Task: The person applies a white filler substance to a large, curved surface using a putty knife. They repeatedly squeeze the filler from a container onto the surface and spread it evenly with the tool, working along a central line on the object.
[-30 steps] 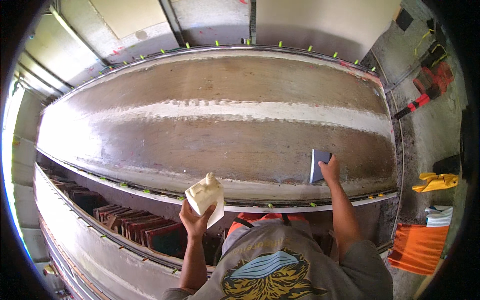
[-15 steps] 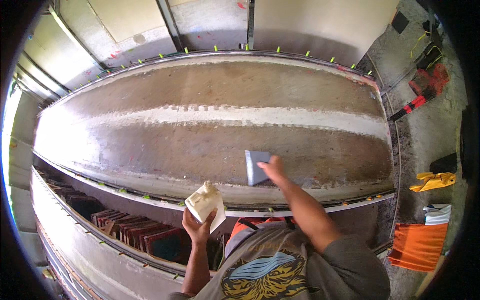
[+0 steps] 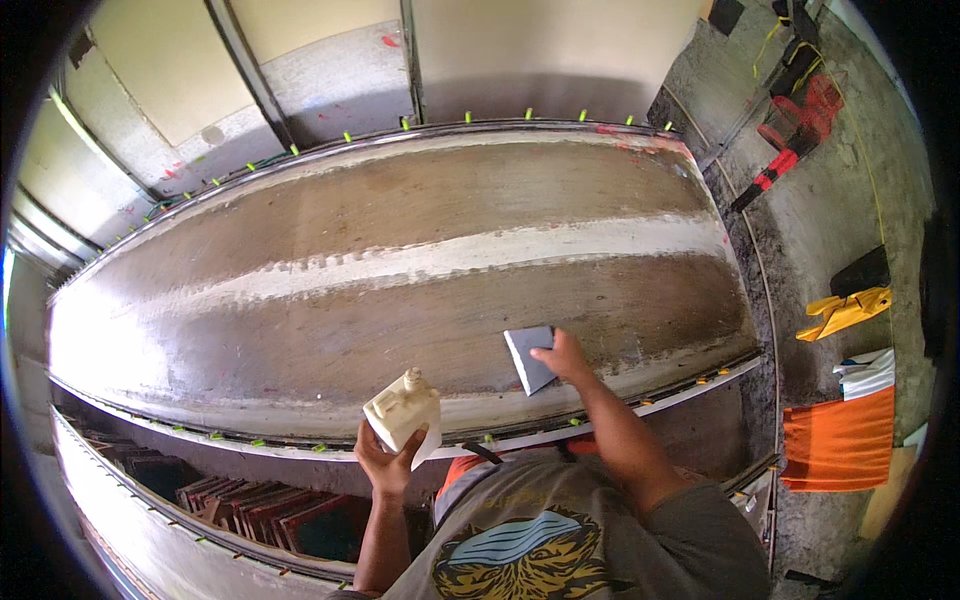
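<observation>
My left hand [image 3: 388,457] grips a cream plastic jug [image 3: 402,410] from below, its stubby neck pointing away from me; it hangs above the near edge of the long panel. The fingers of my right hand [image 3: 566,357] are closed on a flat grey spreader [image 3: 531,360], whose left edge is pale. This blade is over the near brown strip of the panel [image 3: 330,330]; whether it touches the surface I cannot tell. A white, rough-edged band [image 3: 480,248] runs lengthwise along the panel's middle.
Small yellow-green pegs [image 3: 467,117] line the panel's far rim. Below its near side, several dark boards [image 3: 270,515] stand in a row beside another long pale panel [image 3: 160,530]. Orange cloth [image 3: 838,440] and a yellow item [image 3: 845,313] lie on the right-hand floor.
The view has shifted and turned slightly. My right hand and the spreader have moved a little nearer to me, and the blade is tilted differently. The jug stays in my left hand.
</observation>
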